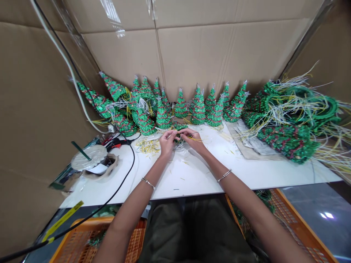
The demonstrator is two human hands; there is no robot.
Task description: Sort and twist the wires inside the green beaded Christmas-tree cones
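Above the middle of a white tabletop (175, 182), my left hand (166, 143) and my right hand (193, 139) are close together with fingers pinched. Thin yellow wires (197, 139) run out from between the fingers of my right hand. My left fingertips are closed at the same bundle of wires. Beneath and just behind both hands is a green tinsel piece (179, 127), mostly hidden, with pale wires under it. A pile of yellow and white wire clippings (148, 146) lies left of my left hand.
Several small tinsel Christmas trees (197, 107) stand along the cardboard wall (192, 54). More trees with loose wires (287, 140) are heaped at right. At left are a round spool (89, 157), a red-and-black tool (116, 145) and a black cable (127, 175). Orange crates (296, 219) sit below the table.
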